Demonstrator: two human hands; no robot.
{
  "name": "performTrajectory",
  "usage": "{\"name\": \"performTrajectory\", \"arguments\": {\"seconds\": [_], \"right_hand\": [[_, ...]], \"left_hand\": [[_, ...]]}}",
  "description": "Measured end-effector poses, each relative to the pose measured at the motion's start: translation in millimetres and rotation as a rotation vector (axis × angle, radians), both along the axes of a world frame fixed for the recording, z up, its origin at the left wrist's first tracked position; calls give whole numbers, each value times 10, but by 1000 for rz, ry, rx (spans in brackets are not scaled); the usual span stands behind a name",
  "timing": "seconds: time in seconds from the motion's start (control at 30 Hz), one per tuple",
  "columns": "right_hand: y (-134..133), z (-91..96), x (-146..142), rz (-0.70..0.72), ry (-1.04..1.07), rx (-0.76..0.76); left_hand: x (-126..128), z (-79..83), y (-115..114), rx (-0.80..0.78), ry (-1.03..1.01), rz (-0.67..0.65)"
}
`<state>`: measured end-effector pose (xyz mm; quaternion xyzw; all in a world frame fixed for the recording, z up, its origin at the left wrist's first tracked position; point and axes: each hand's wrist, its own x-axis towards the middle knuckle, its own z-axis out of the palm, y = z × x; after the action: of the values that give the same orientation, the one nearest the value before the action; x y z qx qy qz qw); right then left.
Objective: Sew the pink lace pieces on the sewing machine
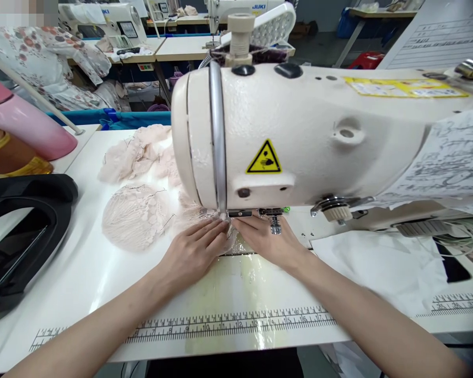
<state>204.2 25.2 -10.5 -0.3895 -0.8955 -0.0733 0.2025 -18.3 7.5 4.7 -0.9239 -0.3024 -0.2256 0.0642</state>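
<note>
A cream sewing machine (299,136) fills the middle of the view. My left hand (195,247) lies flat, fingers stretched out, pressing pale pink lace fabric (136,212) onto the table just under the machine head. My right hand (266,239) lies opposite it, fingers extended toward the needle area, resting on the same lace. The fingertips of both hands almost meet below the presser foot (238,214). More lace is heaped behind the machine's left side (136,152). The needle itself is hidden by the machine head.
A white table (82,273) with a printed ruler strip (228,323) along its front edge. At left sit a black tray (23,231), a pink bottle (27,123) and an amber jar (8,152). White cloth (378,262) lies right. Another person in floral clothing (43,58) sits behind.
</note>
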Motion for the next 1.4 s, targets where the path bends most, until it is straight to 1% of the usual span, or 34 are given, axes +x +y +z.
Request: {"name": "performTrajectory", "arguments": {"seconds": [0.07,0.13,0.2,0.27,0.57,1.0,1.23,1.4], "right_hand": [[-17,19,-20,37,-48,103],[-22,26,-53,99,-28,140],[-22,16,-92,154,25,108],[-27,-6,-130,177,69,70],[-32,-44,-161,198,113,65],[-3,-40,-125,191,116,28],[-21,42,-108,92,10,192],[-23,5,-80,2,-35,251]], "left_hand": [[-23,22,5,-13,2,17],[-43,38,15,-2,2,25],[-55,43,27,12,3,26],[-56,39,36,22,6,33],[-25,29,34,32,14,103],[-12,-17,19,29,75,151],[3,-40,20,63,84,134],[7,-56,4,47,89,125]]}}
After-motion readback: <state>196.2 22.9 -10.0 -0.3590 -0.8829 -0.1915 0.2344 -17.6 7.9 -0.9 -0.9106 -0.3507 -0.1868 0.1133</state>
